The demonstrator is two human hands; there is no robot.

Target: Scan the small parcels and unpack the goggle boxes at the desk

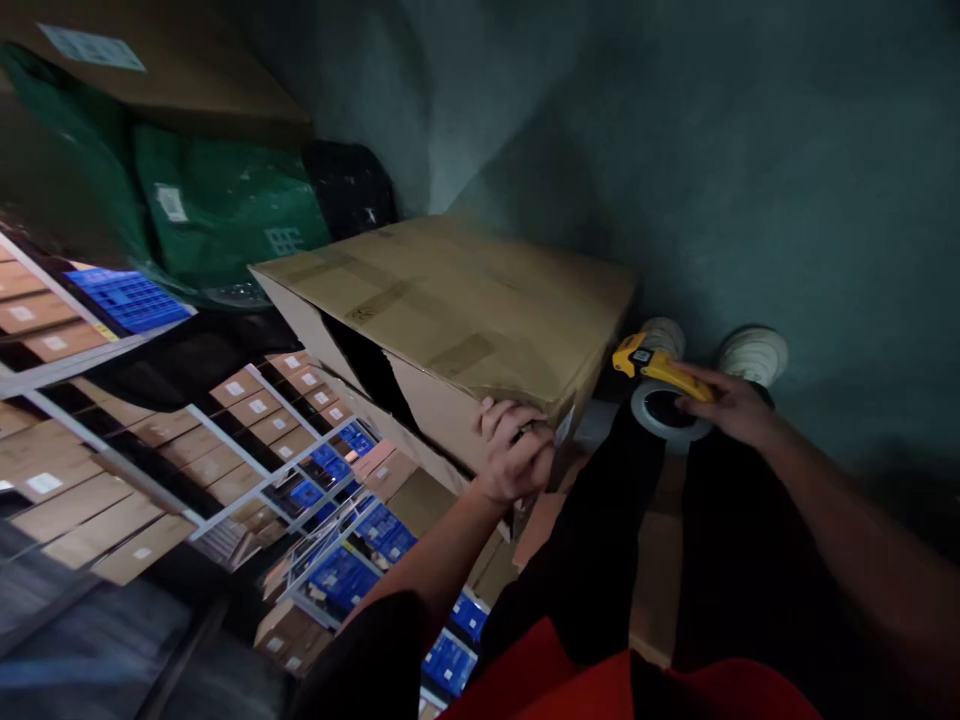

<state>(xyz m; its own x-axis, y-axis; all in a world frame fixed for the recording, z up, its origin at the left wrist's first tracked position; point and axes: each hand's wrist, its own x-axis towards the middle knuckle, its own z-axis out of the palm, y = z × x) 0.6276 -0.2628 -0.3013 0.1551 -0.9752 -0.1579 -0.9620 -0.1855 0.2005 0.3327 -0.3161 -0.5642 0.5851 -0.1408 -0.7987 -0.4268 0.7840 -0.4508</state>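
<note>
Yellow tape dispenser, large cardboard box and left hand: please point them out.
Yellow tape dispenser (661, 371): head view, on its yellow body.
Large cardboard box (465, 305): head view, on its broad upper face.
Left hand (517, 455): head view, on its middle.

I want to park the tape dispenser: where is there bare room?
Bare floor lies beyond the white shoes. The broad face of the carton, between the green bag and the left hand, has room too, though its tilt is unclear. It is crowded between the carton and the right hand, holding the yellow tape dispenser.
</note>
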